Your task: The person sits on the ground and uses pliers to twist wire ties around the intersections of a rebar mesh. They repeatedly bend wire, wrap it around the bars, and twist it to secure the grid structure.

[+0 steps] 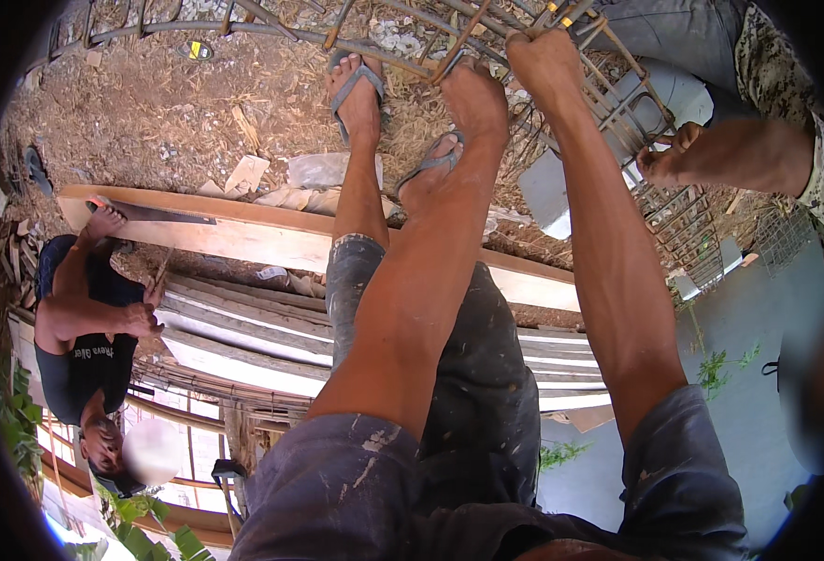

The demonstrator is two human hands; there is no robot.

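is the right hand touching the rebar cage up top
Touching. The head view shows the right hand closed in a fist around a bar of the rebar cage, with no gap between fingers and steel.

— Do we see any packages, labels, signs or screens here?
— We see only a crumpled, pale plastic bag [323,170] on the dirt just beyond the long wooden plank [272,236]; we cannot tell what it holds.
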